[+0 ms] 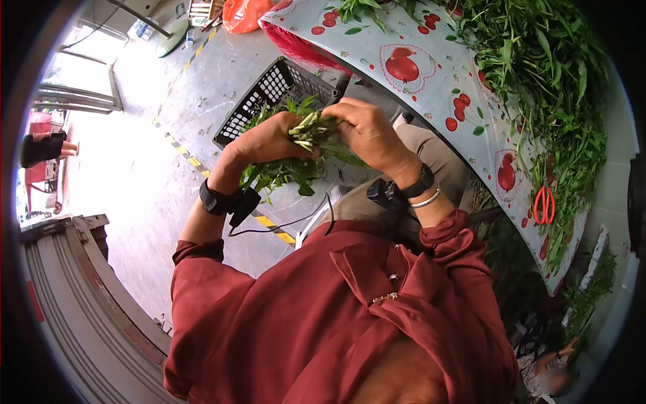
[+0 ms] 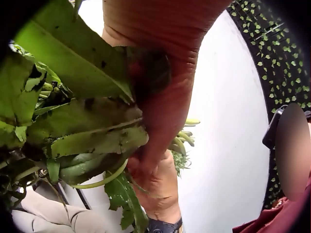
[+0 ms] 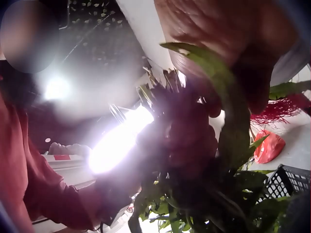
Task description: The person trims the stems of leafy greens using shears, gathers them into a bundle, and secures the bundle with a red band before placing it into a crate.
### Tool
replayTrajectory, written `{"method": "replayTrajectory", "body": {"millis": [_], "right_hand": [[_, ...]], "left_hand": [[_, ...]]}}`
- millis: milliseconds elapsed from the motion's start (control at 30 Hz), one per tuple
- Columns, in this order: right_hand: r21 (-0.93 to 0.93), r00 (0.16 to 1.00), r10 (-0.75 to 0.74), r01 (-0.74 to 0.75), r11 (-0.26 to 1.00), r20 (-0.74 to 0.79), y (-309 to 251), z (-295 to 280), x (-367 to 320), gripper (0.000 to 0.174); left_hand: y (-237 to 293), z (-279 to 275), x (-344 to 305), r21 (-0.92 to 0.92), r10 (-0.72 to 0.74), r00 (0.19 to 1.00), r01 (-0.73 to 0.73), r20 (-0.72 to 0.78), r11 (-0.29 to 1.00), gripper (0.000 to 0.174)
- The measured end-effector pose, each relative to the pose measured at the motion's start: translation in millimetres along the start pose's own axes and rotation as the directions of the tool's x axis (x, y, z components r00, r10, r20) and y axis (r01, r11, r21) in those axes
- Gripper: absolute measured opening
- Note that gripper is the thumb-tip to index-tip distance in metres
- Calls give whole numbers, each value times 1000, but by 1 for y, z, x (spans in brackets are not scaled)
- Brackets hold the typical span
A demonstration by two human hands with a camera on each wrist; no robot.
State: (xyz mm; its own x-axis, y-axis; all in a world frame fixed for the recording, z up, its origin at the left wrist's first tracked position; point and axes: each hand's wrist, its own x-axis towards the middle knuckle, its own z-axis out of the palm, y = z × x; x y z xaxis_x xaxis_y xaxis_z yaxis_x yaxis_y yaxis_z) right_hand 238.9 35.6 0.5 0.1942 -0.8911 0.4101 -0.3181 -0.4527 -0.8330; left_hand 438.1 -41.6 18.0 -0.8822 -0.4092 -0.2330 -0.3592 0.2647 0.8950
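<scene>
A bunch of green leafy stems (image 1: 296,155) is held in front of the person, cut ends up, leaves hanging down. My left hand (image 1: 269,138) grips the bunch round its stems from the left. My right hand (image 1: 367,131) curls over the stem ends (image 1: 311,128) from the right, fingers closed on them. In the left wrist view the broad leaves (image 2: 82,131) fill the left side, with the left hand (image 2: 160,73) wrapped round them. The right wrist view is backlit; the right hand (image 3: 228,43) closes over the leaves (image 3: 228,121).
A black plastic crate (image 1: 269,94) stands on the concrete floor beyond the hands. At the right a table with a cherry-print cloth (image 1: 431,74) carries a long heap of greens (image 1: 552,87) and orange-handled scissors (image 1: 544,204). An orange bag (image 1: 243,13) lies farther off.
</scene>
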Motion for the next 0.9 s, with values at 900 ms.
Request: {"method": "replayTrajectory", "body": {"millis": [900], "right_hand": [[130, 972, 230, -222, 966, -47, 14, 10, 0, 13]], "left_hand": [[-10, 14, 17, 624, -16, 995, 72, -96, 778, 27]]}}
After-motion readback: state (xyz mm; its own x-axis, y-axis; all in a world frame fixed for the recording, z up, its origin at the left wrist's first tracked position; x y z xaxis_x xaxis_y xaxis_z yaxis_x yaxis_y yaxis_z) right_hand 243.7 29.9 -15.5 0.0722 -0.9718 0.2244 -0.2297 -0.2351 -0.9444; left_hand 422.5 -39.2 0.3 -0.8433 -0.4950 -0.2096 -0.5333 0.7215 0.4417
